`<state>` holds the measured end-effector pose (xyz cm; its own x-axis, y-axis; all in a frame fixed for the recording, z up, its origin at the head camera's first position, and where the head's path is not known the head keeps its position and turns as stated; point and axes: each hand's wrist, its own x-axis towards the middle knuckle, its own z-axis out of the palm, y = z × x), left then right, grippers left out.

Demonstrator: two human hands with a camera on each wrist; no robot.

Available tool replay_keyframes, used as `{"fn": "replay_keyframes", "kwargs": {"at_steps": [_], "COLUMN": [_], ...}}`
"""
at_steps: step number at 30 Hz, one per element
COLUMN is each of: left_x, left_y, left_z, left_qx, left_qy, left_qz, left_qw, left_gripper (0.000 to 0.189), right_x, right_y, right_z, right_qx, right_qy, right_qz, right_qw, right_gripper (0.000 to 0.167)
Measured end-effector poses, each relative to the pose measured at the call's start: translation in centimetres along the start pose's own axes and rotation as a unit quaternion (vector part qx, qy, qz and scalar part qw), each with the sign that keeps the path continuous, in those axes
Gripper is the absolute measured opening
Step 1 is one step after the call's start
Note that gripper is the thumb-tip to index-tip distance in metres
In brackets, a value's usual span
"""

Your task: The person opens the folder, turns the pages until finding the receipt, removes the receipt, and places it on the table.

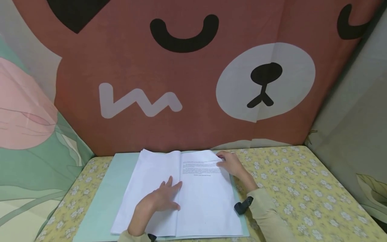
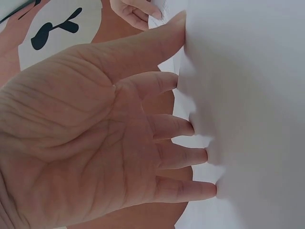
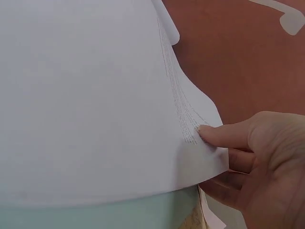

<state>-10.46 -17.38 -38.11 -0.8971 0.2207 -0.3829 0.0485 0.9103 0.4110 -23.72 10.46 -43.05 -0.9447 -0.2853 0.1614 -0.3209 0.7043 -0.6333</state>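
Note:
An open document of white pages (image 1: 208, 205) lies on a light green folder (image 1: 104, 191). A few lines of print show near the top of its right-hand page; the left-hand page (image 1: 151, 169) looks blank. My left hand (image 1: 160, 198) rests near the fold with fingers spread. In the left wrist view its fingertips (image 2: 209, 190) touch the paper. At the upper right corner, my right hand (image 1: 232, 165) pinches the right-hand page (image 3: 95, 109). The right wrist view shows its thumb on the printed side, the other fingers behind, and the page's edge bent up.
The table has a yellow floral cloth (image 1: 302, 198). Behind it hangs a brown fabric backdrop (image 1: 193, 127) with a cartoon bear face. Patterned fabric (image 1: 27, 174) borders the left side, and a pale panel (image 1: 353, 117) the right. A black strap device (image 1: 243, 205) sits on my right wrist.

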Motion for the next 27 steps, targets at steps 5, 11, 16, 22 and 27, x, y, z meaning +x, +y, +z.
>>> {"fn": "replay_keyframes", "kwargs": {"at_steps": [5, 11, 16, 22, 27], "left_x": [0.2, 0.6, 0.7, 0.6, 0.6], "left_y": [0.0, 0.0, 0.1, 0.1, 0.1], "left_z": [0.2, 0.5, 0.5, 0.5, 0.5], "left_qx": [-0.004, -0.002, -0.004, -0.004, 0.003], "left_qy": [0.002, 0.005, 0.003, 0.008, 0.009], "left_qz": [-0.007, -0.020, -0.027, -0.020, -0.021], "left_qw": [1.0000, 0.9998, 0.9996, 0.9998, 0.9997], "left_gripper": [0.079, 0.077, 0.078, 0.078, 0.078], "right_x": [0.0, 0.1, 0.1, 0.2, 0.3], "right_y": [-0.4, -1.3, -1.5, -1.4, -1.3], "right_z": [0.2, -0.1, -0.5, -1.1, -1.4], "right_qx": [0.037, 0.087, 0.117, 0.198, 0.232], "right_qy": [0.018, 0.050, 0.087, 0.131, 0.106], "right_qz": [0.020, 0.060, 0.081, 0.120, 0.128], "right_qw": [0.9990, 0.9932, 0.9859, 0.9640, 0.9584], "right_gripper": [0.032, 0.036, 0.040, 0.063, 0.059]}}
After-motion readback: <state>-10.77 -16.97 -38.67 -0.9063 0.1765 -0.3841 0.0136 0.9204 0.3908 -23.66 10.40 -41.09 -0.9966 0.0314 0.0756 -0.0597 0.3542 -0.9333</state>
